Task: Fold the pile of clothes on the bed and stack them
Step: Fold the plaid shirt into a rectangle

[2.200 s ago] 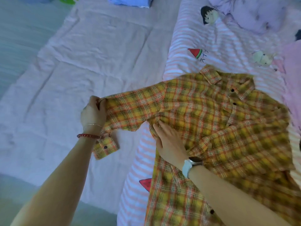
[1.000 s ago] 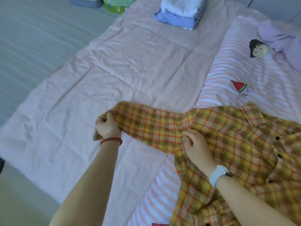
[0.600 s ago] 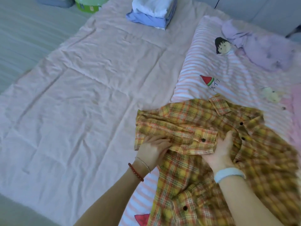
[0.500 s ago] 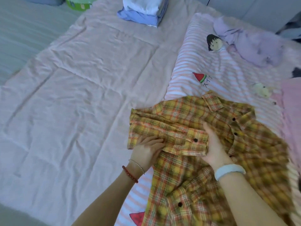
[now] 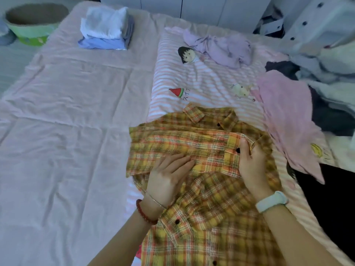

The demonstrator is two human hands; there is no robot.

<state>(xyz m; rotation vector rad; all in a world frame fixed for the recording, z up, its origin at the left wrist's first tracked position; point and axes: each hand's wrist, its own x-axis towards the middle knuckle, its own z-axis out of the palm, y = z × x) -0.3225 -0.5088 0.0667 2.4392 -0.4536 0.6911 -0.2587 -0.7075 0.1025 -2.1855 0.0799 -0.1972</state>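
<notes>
No wording can be read, only small unreadable marks beside the watermelon print (image 5: 177, 92) (striped sheet (image 5: 207, 81)).

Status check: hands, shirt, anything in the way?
Left hand flat on plaid shirt. Right hand pinching sleeve cuff. Pink garment touches shirt's right edge.

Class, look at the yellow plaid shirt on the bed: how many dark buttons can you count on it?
4: one near the collar, one on the folded sleeve's cuff beside the right hand, one lower front, one at the bottom edge. Folds may hide others.
</notes>
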